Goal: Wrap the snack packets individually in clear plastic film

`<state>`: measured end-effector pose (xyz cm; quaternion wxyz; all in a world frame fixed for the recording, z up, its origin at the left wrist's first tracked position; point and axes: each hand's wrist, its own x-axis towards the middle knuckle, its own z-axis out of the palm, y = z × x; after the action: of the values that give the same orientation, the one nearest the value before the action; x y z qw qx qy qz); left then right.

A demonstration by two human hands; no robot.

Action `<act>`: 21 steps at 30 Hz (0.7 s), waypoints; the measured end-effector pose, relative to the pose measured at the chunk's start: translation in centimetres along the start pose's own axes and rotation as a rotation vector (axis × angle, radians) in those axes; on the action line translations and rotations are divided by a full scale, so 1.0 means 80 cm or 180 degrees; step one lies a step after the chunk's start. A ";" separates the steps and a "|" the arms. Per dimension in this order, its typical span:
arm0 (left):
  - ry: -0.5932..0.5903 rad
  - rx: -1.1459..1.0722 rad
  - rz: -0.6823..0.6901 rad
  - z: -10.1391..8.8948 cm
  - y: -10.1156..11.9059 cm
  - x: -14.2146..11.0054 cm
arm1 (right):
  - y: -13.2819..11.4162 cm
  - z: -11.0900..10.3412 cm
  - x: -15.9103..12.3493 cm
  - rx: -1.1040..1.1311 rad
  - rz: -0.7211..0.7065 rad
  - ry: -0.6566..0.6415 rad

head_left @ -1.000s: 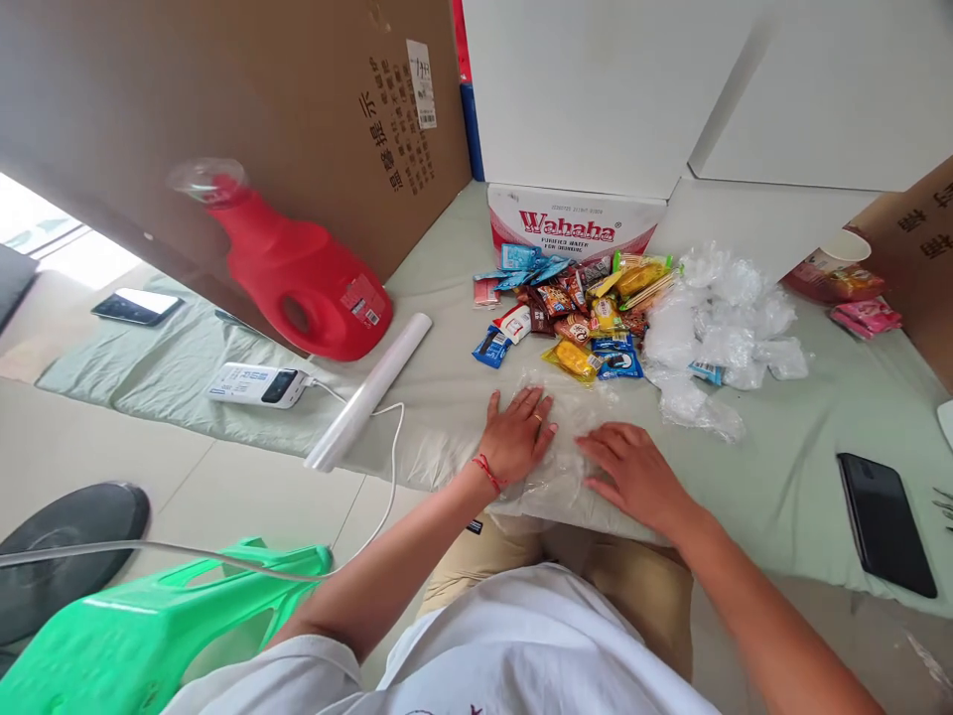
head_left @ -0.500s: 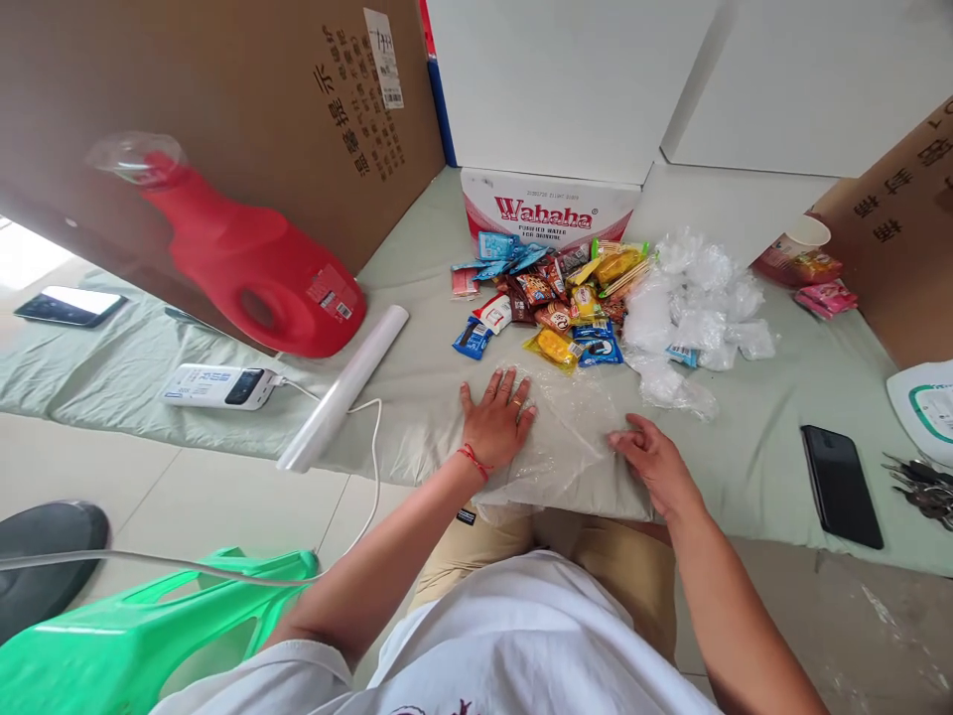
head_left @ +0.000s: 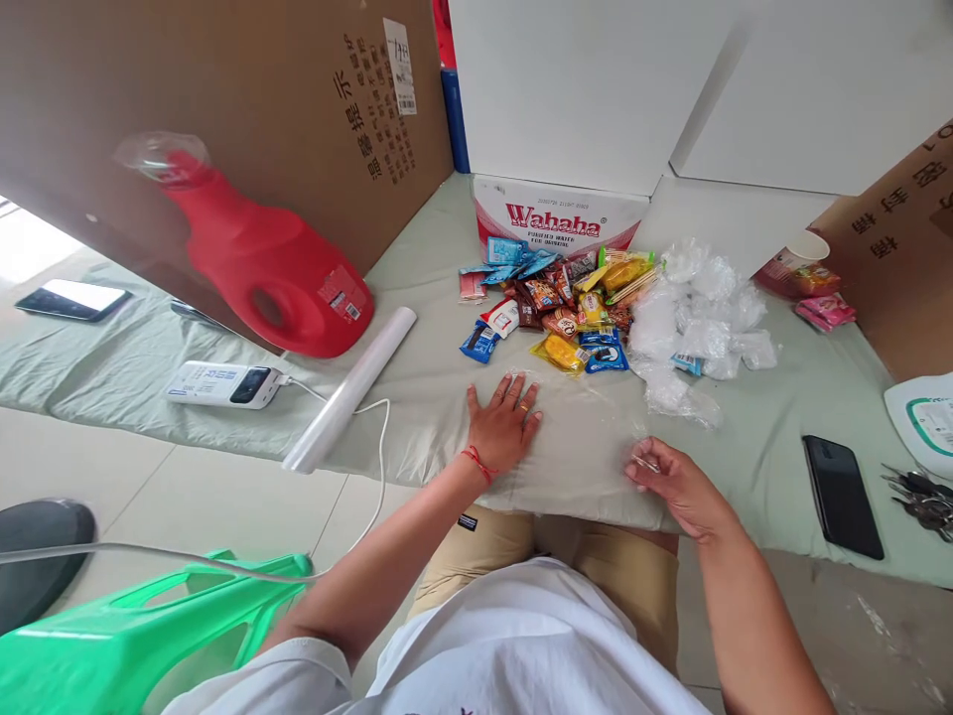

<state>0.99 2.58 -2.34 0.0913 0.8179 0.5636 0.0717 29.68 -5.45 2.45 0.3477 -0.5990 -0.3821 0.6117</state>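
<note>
My left hand (head_left: 500, 422) lies flat with its fingers spread, pressing on a thin clear sheet of plastic film (head_left: 573, 432) over the green cloth. At the right side of the film, my right hand (head_left: 674, 479) is closed, thumb and fingertips pinching its edge. The film's outline is hard to see. Just beyond my fingers sits a heap of small wrapped snacks (head_left: 562, 348). To its right is a pile of bundles wrapped in clear film (head_left: 689, 328). Left of my left hand lies a roll of plastic film (head_left: 357, 382).
Around the table's left side are a red detergent bottle (head_left: 275, 258), a power bank (head_left: 223, 384) with a white cable and a phone (head_left: 72, 300). A Wahaha box (head_left: 558, 214) stands behind the snacks. Another phone (head_left: 841, 497), keys (head_left: 923, 501) and a paper cup (head_left: 796, 258) are on the right.
My right hand has moved a little right and toward me, its pinch now tighter on the film. The film looks flatter and more stretched. My left hand stays spread on it.
</note>
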 end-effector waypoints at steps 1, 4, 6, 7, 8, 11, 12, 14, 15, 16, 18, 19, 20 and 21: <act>-0.0035 -0.0031 0.0104 -0.001 -0.005 0.000 | 0.004 -0.011 -0.006 -0.0195 0.0090 0.0058; -0.0091 -0.0116 0.0428 -0.001 -0.022 0.000 | 0.018 -0.050 -0.025 -0.0668 0.0367 0.0140; -0.0069 -0.0134 0.0529 0.000 -0.030 -0.001 | 0.023 -0.079 -0.032 -0.0997 0.0526 0.0226; -0.0058 -0.0133 0.0542 0.000 -0.033 -0.001 | 0.021 -0.091 -0.032 -0.1166 0.0518 0.0329; -0.0059 -0.0129 0.0545 0.001 -0.034 -0.002 | 0.017 -0.100 -0.029 -0.1336 0.0434 0.0486; -0.0092 -0.0112 0.0561 0.001 -0.034 -0.002 | -0.015 -0.102 0.001 -0.1823 -0.0225 0.1140; -0.0099 -0.0106 0.0575 0.001 -0.033 -0.002 | -0.031 -0.092 0.018 -0.2026 -0.0468 0.1311; -0.0100 -0.0092 0.0599 -0.001 -0.032 -0.002 | -0.067 -0.058 0.060 -0.2473 -0.0892 0.1368; -0.0098 -0.0081 0.0601 -0.001 -0.032 -0.002 | -0.084 -0.036 0.084 -0.2765 -0.1025 0.1324; -0.0094 -0.0068 0.0596 -0.002 -0.031 -0.003 | -0.101 -0.012 0.109 -0.2886 -0.1119 0.1310; -0.0092 -0.0048 0.0577 -0.004 -0.031 -0.003 | -0.128 0.034 0.155 -0.3050 -0.1301 0.1479; -0.0094 -0.0045 0.0572 -0.004 -0.031 -0.003 | -0.138 0.055 0.175 -0.3200 -0.1431 0.1553; -0.0093 -0.0047 0.0570 -0.004 -0.031 -0.003 | -0.146 0.072 0.193 -0.3438 -0.1571 0.1503; -0.0094 -0.0051 0.0572 -0.004 -0.031 -0.003 | -0.152 0.087 0.208 -0.3712 -0.1664 0.1373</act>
<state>-1.43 3.25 -2.59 0.0993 0.8653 0.4859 0.0720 21.65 14.58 5.35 0.1726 -0.6853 -0.7043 0.0677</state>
